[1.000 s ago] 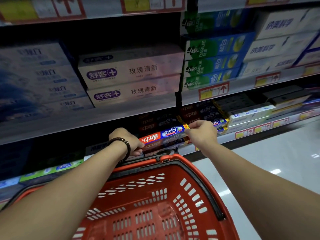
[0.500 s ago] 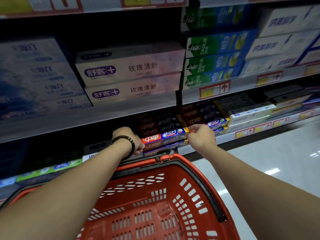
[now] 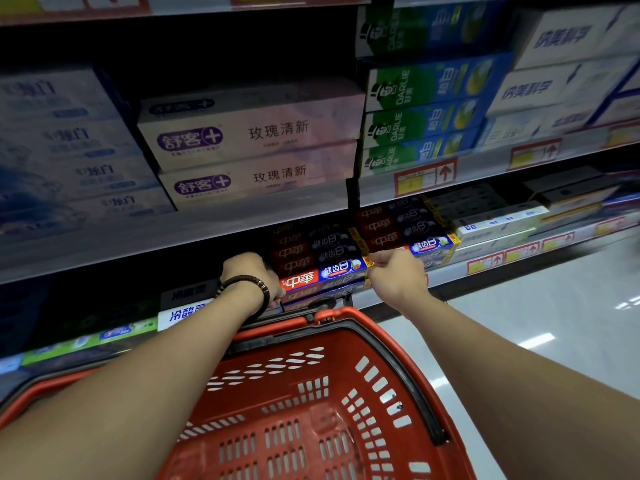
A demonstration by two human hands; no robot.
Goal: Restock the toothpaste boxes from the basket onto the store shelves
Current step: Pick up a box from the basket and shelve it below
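Note:
A red and blue toothpaste box (image 3: 323, 274) lies lengthwise at the front of the lower shelf, on a stack of like boxes (image 3: 311, 245). My left hand (image 3: 254, 275), with a dark bead bracelet on the wrist, grips its left end. My right hand (image 3: 394, 273) pinches its right end between thumb and fingers. The red plastic basket (image 3: 346, 410) sits just below my arms; the part of its inside that shows holds no boxes.
More red and blue boxes (image 3: 398, 230) fill the shelf to the right. White boxes (image 3: 249, 147) and green-blue boxes (image 3: 422, 112) stack on the shelf above. Price tags (image 3: 424, 176) line the shelf edges. A glossy floor (image 3: 536, 323) stretches right of the basket.
Both hands have carried the red and blue box further in under the upper shelf, onto the stack. The camera has come closer to the shelf.

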